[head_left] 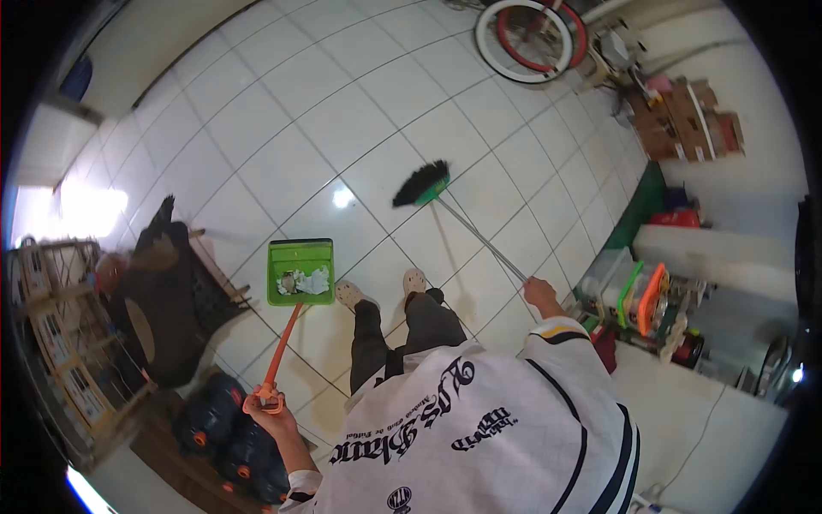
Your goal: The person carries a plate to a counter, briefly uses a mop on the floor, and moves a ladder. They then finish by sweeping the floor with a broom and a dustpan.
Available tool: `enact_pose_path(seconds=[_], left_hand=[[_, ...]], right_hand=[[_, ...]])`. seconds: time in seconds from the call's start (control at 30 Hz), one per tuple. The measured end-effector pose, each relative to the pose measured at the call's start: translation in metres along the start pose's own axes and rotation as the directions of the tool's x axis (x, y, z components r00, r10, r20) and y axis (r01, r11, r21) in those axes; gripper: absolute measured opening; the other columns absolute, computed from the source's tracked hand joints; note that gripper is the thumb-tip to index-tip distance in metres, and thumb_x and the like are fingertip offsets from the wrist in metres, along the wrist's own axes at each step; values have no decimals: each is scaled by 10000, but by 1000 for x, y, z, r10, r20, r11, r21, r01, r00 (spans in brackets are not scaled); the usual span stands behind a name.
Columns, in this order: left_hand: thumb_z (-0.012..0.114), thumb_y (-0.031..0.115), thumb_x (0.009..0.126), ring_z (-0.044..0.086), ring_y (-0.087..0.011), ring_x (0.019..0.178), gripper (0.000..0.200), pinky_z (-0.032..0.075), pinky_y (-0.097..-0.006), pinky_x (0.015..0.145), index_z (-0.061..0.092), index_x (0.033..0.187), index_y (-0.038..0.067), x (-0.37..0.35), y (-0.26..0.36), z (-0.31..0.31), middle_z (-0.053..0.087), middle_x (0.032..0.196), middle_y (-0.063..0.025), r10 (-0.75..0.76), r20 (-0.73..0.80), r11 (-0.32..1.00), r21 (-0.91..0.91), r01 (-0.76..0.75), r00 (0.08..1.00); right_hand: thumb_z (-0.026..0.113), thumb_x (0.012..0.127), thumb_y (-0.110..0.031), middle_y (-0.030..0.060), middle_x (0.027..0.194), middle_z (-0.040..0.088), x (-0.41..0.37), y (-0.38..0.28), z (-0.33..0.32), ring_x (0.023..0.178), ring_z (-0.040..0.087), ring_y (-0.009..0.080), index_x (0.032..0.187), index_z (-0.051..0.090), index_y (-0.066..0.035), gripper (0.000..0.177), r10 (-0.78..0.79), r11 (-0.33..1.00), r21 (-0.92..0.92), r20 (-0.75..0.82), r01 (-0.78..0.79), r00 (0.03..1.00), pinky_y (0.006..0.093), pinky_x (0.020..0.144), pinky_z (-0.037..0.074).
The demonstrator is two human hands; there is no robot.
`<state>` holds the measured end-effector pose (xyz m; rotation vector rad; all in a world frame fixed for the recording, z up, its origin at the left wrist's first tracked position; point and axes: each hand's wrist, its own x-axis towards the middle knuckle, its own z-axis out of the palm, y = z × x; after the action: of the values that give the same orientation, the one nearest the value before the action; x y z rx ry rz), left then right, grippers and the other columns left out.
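My left hand (268,401) is closed around the top of the orange handle of a long-handled dustpan. The green dustpan (300,248) is on the tiled floor in front of my left foot, with crumpled white and greyish litter (304,281) inside its pan. My right hand (539,293) grips the grey stick of a broom (479,236) near its upper end. The broom's black bristles (421,182), set in a green head, rest on or close to the tiles ahead of my feet, apart from the dustpan.
A dark draped chair (167,300) stands at left beside a wooden rack (64,334). Large dark water bottles (210,415) sit at lower left. Bicycle wheels (531,43) are at the far end. Cardboard boxes (685,120) and plastic containers (634,295) line the right wall.
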<state>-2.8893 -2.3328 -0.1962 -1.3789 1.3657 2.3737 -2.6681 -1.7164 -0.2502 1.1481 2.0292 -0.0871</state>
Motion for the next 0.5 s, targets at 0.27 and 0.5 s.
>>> enact_pose_path(seconds=[0.27,0.5], left_hand=[[480,255,830,545,-190,598,213,433,-230,478,477,896,53,19,-4,151,569,831,-162,-66,38,991,115,61,997],[465,257,837,536,-193,558,229,411,-214,431,480,898,36,4,-32,244,569,788,-188,-49,50,981,192,39,998]], right_hand=[[412,892,-298,171,710,623,-70,-33,-109,696,621,357,1057,546,-112,283,-68,993,92,-61,73,996,483,645,489],[406,848,-153,185,824,638,83,-180,-128,768,623,342,1222,480,-66,391,-514,828,261,1,496,858,462,702,484]])
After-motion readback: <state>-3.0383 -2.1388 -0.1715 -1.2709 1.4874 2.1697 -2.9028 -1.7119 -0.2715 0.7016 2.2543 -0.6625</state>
